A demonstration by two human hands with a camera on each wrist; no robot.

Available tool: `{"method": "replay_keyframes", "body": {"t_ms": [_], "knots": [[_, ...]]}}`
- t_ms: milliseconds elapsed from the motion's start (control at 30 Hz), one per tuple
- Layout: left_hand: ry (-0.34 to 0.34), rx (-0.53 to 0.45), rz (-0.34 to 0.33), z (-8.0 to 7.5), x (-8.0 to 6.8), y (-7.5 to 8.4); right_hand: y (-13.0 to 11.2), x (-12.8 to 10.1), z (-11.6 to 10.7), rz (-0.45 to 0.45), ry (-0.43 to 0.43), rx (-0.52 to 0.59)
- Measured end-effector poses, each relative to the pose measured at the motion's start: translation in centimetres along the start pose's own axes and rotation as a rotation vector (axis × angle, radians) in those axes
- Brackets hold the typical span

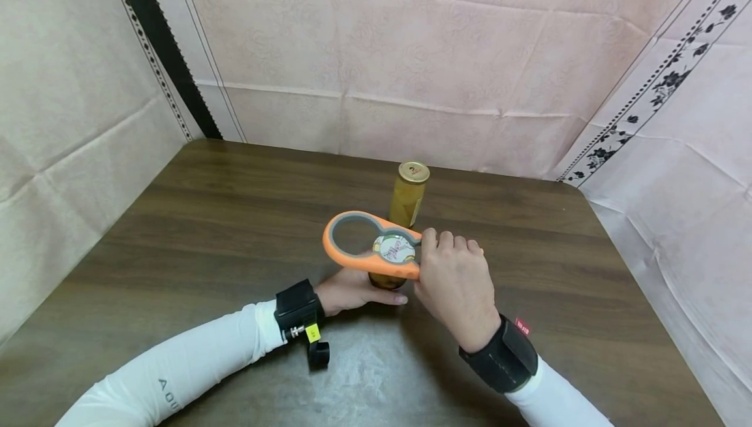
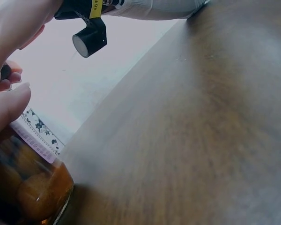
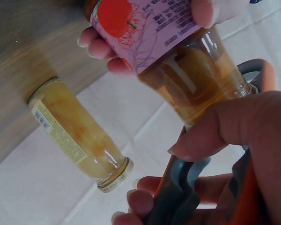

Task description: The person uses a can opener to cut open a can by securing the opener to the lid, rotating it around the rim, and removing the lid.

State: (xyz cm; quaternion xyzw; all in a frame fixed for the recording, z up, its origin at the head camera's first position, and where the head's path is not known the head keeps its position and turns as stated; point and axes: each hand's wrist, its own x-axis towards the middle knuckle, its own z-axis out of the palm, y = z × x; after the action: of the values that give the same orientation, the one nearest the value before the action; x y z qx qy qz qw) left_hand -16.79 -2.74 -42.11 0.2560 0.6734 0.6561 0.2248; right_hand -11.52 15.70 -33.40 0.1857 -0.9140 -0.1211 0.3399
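Jar (image 1: 384, 278) of fruit, near-centre on table (image 1: 235, 218), glass, likely heavy and slippery: left hand (image 1: 352, 291) wraps its body, right hand (image 1: 455, 283) clenches orange opener (image 1: 364, 244) ringing the lid.

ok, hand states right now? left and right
Left hand: gripping the jar, holding it on the table.
Right hand: gripping the orange jar opener set over the jar's lid.

The head camera looks forward and down over the wooden table (image 1: 235, 218), while both wrist cameras sit low and very close, each sharing the labelled jar (image 3: 178, 56) with it.
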Motion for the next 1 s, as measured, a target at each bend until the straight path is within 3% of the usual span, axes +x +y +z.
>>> {"method": "replay_keyframes", "body": {"t_ms": [200,533,1000], "knots": [[0.019,-0.004,-0.018,0.05,0.04,0.09,-0.07,-0.02,-0.24,-0.004,-0.009,-0.017],[-0.007,0.014,-0.038,-0.32,0.04,0.26,0.24,0.08,-0.16,-0.019,-0.026,-0.006],[-0.035,0.02,-0.02,-0.44,0.11,0.1,0.37,0.1,-0.26,-0.019,-0.073,0.01]]}}
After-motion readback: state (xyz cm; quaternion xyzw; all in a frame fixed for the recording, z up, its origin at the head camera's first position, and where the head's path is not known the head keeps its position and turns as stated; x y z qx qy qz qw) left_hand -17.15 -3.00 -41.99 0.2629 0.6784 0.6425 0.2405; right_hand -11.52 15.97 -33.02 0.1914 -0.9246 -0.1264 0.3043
